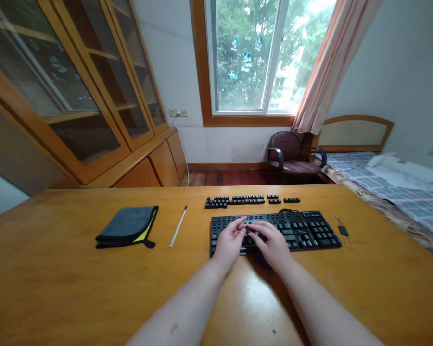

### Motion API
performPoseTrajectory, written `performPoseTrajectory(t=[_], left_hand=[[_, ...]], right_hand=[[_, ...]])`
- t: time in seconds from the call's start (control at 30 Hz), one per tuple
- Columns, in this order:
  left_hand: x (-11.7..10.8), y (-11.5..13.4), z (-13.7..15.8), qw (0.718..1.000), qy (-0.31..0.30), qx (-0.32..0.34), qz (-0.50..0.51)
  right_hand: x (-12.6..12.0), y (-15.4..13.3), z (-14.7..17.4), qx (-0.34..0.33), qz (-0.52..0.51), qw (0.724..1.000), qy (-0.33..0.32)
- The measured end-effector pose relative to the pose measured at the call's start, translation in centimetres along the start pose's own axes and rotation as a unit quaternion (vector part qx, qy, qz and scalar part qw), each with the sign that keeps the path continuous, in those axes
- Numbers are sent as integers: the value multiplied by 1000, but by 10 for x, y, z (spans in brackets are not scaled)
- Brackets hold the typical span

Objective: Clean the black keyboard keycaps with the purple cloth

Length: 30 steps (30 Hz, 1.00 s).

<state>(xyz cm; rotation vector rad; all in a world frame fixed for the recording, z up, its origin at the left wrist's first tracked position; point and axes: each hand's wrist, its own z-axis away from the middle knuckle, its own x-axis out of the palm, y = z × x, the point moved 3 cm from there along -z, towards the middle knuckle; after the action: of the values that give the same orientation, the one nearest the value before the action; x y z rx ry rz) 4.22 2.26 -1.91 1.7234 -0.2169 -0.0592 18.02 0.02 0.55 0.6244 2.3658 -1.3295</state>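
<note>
Both hands meet over the left half of a black computer keyboard, which lies on the desk with many of its keys off. My left hand has its thumb and fingers drawn together, and my right hand is in a pinch facing it. Between their fingertips is a small black piece, apparently a keycap, mostly hidden by the fingers. Behind the keyboard, loose black keycaps stand in rows. A wire keycap puller with a black handle lies to the right of the keyboard.
On the left lie a folded grey cloth with a yellow underside and a white toothbrush with dark bristles. All rest on the wooden desk. Beyond it are a chair, a bed and a glass-fronted cabinet.
</note>
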Motion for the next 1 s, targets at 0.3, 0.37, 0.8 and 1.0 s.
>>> performPoseTrajectory(t=[0.3,0.37,0.8,1.0], left_hand=[[-6,11,5,879,22,104,-464],[-5,5,5,847,25,75,-525],[-3,-5,4,826,-4,45,-562],[-2,-4,5,827,-6,44,-561]], right_hand=[[4,25,-4,113,-36,992,39],[5,29,-6,119,-28,992,33],[-1,28,-42,174,41,976,-123],[16,37,-42,106,133,969,-179]])
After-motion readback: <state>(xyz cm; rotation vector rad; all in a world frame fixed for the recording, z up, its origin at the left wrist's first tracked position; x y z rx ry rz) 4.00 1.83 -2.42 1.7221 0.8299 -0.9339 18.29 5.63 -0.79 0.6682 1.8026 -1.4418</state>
